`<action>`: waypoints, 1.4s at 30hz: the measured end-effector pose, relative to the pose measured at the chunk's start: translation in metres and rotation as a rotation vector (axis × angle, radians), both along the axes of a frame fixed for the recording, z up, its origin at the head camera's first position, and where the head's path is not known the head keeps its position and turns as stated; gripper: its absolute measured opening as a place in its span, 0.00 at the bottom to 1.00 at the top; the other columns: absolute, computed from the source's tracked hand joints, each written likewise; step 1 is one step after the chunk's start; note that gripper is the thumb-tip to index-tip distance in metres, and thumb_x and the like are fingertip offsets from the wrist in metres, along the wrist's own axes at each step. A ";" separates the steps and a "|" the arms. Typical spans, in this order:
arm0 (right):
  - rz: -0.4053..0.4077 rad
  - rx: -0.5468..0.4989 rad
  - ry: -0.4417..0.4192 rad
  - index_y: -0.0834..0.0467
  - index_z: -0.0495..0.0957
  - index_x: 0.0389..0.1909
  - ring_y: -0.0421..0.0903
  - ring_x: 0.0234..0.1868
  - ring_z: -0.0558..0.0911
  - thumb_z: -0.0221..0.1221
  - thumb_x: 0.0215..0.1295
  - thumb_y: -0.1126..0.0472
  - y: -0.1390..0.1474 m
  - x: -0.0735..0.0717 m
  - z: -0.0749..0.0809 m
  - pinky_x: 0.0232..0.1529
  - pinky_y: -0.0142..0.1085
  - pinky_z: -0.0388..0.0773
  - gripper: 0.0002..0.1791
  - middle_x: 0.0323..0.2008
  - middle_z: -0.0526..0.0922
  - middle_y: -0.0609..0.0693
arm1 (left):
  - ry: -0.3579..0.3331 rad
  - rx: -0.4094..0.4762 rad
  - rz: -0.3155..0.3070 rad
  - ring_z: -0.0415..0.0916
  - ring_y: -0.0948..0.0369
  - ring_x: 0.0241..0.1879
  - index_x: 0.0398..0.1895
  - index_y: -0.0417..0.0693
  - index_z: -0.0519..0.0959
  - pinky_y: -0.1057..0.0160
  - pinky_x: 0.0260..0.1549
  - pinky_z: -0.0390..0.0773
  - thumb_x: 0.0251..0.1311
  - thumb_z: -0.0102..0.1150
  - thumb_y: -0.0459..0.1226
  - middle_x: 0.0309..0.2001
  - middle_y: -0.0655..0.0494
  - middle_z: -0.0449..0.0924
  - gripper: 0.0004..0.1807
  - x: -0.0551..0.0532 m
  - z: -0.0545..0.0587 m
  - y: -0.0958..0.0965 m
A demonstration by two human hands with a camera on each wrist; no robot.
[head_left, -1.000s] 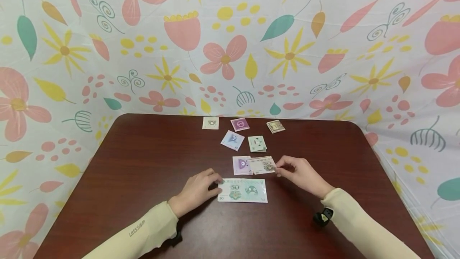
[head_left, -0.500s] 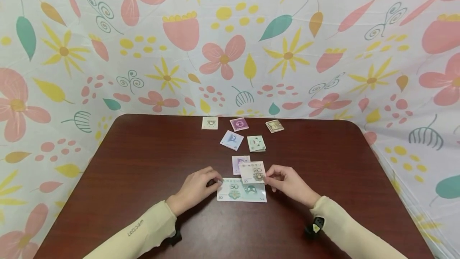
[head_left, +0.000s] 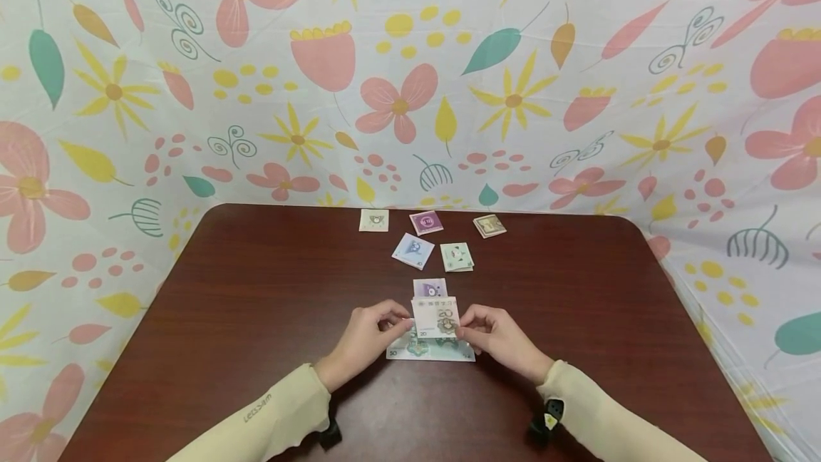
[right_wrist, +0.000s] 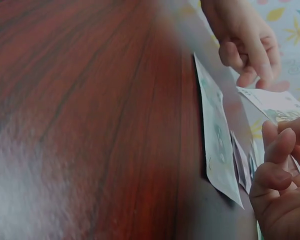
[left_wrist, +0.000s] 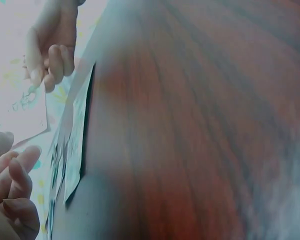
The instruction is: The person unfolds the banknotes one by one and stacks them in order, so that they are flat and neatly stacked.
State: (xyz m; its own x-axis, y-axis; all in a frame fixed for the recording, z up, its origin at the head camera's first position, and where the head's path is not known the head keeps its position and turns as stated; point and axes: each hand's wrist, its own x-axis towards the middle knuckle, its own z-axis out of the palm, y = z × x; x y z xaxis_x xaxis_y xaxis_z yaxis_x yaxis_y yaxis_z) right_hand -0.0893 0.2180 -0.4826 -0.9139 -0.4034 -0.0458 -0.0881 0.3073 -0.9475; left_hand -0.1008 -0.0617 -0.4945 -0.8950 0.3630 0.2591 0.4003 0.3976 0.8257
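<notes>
A folded pale brown 20 banknote [head_left: 435, 312] is raised above the table, partly covering a flat green 50 banknote [head_left: 400, 353]. My right hand [head_left: 503, 339] pinches its right edge between thumb and fingers. At its left edge, my left hand [head_left: 365, 339] has its thumb and fingertips on the paper. In the right wrist view the 20 banknote [right_wrist: 275, 104] spans between both hands, tilted. The green 50 banknote [right_wrist: 215, 130] lies below it on the table. Just behind, a purple folded banknote [head_left: 430, 287] shows only its upper part.
Farther back lie several folded banknotes: a blue one [head_left: 413, 251], a green one [head_left: 457, 257], a pale one [head_left: 374, 220], a dark purple one [head_left: 426, 222] and a brown one [head_left: 489, 226]. A flowered cloth [head_left: 398, 105] hangs behind the brown table [head_left: 256, 269].
My right hand has lifted the 20 banknote from beside the purple one and carried it left and nearer, over the green 50. My left hand has left the green note and met the 20's left edge.
</notes>
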 end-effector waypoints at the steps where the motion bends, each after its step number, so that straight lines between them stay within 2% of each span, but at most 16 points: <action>1: 0.002 -0.009 -0.004 0.64 0.81 0.36 0.41 0.21 0.75 0.63 0.70 0.69 -0.001 0.000 0.000 0.23 0.33 0.72 0.02 0.22 0.79 0.58 | -0.015 0.018 0.000 0.78 0.71 0.27 0.38 0.52 0.86 0.68 0.31 0.80 0.66 0.70 0.38 0.32 0.64 0.88 0.02 0.000 0.000 0.001; 6: 0.006 -0.028 -0.025 0.66 0.80 0.38 0.42 0.22 0.75 0.64 0.70 0.68 -0.004 0.002 0.002 0.24 0.33 0.72 0.04 0.23 0.79 0.59 | -0.041 0.044 0.007 0.78 0.71 0.27 0.36 0.51 0.87 0.68 0.30 0.80 0.67 0.70 0.39 0.31 0.65 0.88 0.03 0.002 0.001 0.004; 15: -0.005 -0.019 -0.048 0.64 0.81 0.38 0.44 0.21 0.74 0.64 0.71 0.65 -0.006 0.002 0.002 0.22 0.34 0.72 0.05 0.20 0.77 0.56 | -0.025 0.041 0.045 0.76 0.68 0.25 0.37 0.48 0.86 0.69 0.28 0.76 0.66 0.70 0.38 0.29 0.63 0.85 0.03 0.003 0.001 0.006; 22: -0.015 -0.014 -0.066 0.64 0.81 0.38 0.43 0.21 0.74 0.64 0.71 0.64 -0.007 0.003 0.002 0.22 0.33 0.71 0.06 0.20 0.77 0.53 | -0.016 0.050 0.040 0.77 0.70 0.26 0.35 0.52 0.86 0.69 0.28 0.78 0.66 0.70 0.36 0.29 0.63 0.86 0.02 0.005 0.002 0.008; 33: -0.048 0.015 -0.071 0.63 0.81 0.38 0.44 0.21 0.73 0.65 0.71 0.63 -0.009 0.003 0.005 0.22 0.31 0.69 0.06 0.20 0.76 0.48 | -0.103 0.120 0.011 0.74 0.68 0.26 0.35 0.52 0.82 0.71 0.27 0.73 0.67 0.70 0.37 0.28 0.63 0.82 0.05 0.004 0.001 0.011; 37: -0.046 0.040 -0.068 0.62 0.82 0.38 0.45 0.21 0.73 0.64 0.72 0.62 -0.009 0.002 0.005 0.22 0.30 0.69 0.06 0.22 0.77 0.52 | -0.102 0.134 0.027 0.73 0.68 0.27 0.34 0.52 0.81 0.71 0.28 0.73 0.66 0.70 0.35 0.27 0.64 0.79 0.05 0.004 0.002 0.012; 42: -0.037 0.023 -0.054 0.63 0.81 0.39 0.43 0.21 0.74 0.64 0.72 0.63 -0.009 0.003 0.004 0.23 0.30 0.69 0.06 0.24 0.79 0.59 | -0.141 0.175 0.051 0.74 0.68 0.27 0.34 0.50 0.81 0.71 0.28 0.72 0.66 0.70 0.34 0.29 0.61 0.83 0.05 0.003 0.001 0.014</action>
State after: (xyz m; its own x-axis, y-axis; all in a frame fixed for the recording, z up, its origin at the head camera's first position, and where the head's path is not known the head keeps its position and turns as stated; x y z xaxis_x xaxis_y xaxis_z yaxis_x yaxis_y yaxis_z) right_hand -0.0867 0.2094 -0.4783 -0.9240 -0.3678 -0.1048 -0.0250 0.3315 -0.9431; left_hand -0.0975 -0.0480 -0.4935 -0.9430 0.2770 0.1847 0.2587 0.2603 0.9302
